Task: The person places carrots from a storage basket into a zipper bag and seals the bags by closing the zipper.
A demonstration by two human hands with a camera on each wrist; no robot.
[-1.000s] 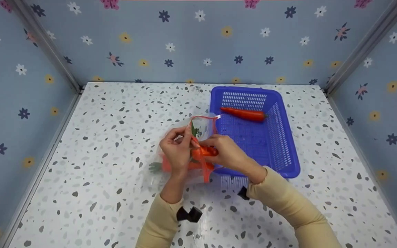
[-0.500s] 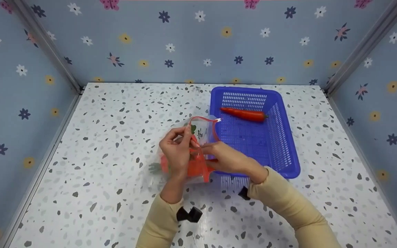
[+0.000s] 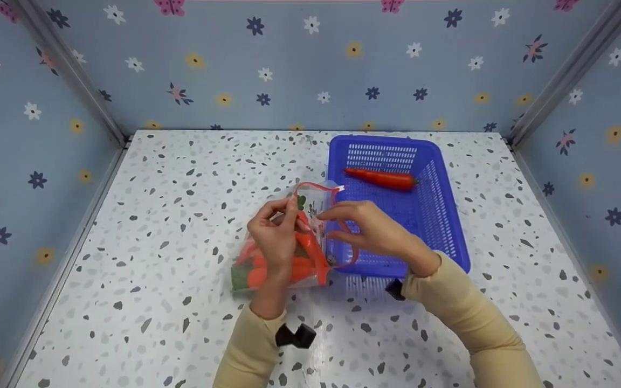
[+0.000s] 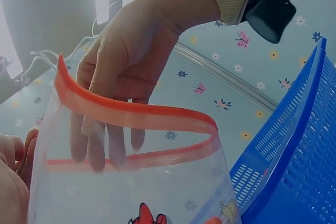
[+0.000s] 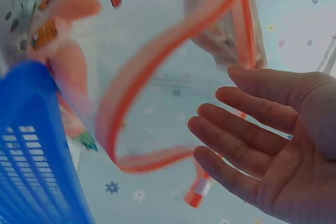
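A clear zip bag (image 3: 315, 207) with a red-orange zip edge and a white slider (image 3: 341, 188) lies with its mouth toward the basket. My left hand (image 3: 274, 234) pinches the near part of the zip edge between thumb and fingertips. Inside the bag are several red-orange vegetables (image 3: 299, 268), some with green ends; their exact kind is blurred by the film. At the mouth, my right hand (image 3: 372, 229) has its fingers extended and holds nothing. The right wrist view shows that palm (image 5: 315, 145) and the gaping zip edge (image 5: 152, 59).
A blue plastic basket (image 3: 453, 226) stands right of the bag, close beside its mouth. Within it lies a long, tapered red-orange vegetable with a green stem (image 3: 383, 179). The speckled white table (image 3: 181, 178) is bordered by flowered walls (image 3: 289, 59).
My right hand has put a red-orange vegetable into the bag, let it go and drawn back out. The vegetables now lie farther left in the bag. My left hand keeps its place.
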